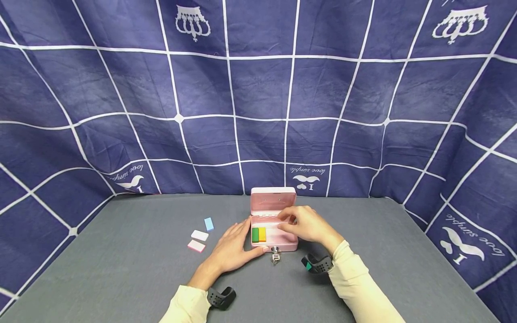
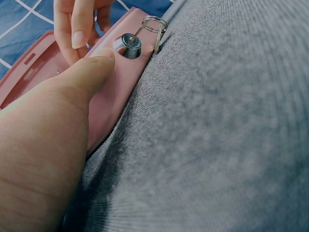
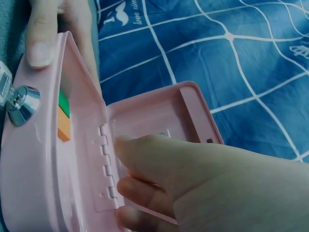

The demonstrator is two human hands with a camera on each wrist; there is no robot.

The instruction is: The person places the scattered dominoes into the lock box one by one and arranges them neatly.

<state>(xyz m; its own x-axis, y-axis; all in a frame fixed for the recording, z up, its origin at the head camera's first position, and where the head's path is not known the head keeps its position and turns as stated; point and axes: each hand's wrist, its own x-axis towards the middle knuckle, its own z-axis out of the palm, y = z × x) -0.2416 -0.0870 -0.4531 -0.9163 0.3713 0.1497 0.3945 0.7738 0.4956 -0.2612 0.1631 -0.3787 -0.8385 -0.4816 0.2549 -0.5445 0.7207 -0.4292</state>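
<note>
A pink metal cash box [image 1: 278,246] stands on the table with its lid [image 1: 273,196] raised. My left hand [image 1: 231,251] holds the box's left end, thumb on the front near the lock [image 2: 127,46] and fingers along the side and back. Inside, at the left, a green block [image 1: 255,235] and a yellow-orange block [image 1: 262,234] lie side by side. Over the right half of the box hovers my right hand [image 1: 308,224], its fingers loosely bent near the hinges [image 3: 107,159]. Nothing shows between its fingertips.
Left of my left hand lie a blue block [image 1: 208,224], a white block [image 1: 199,235] and a pink-edged white block [image 1: 196,246] on the grey tabletop [image 1: 133,260]. Keys [image 1: 276,257] hang from the lock. A blue checked cloth [image 1: 258,89] hangs behind.
</note>
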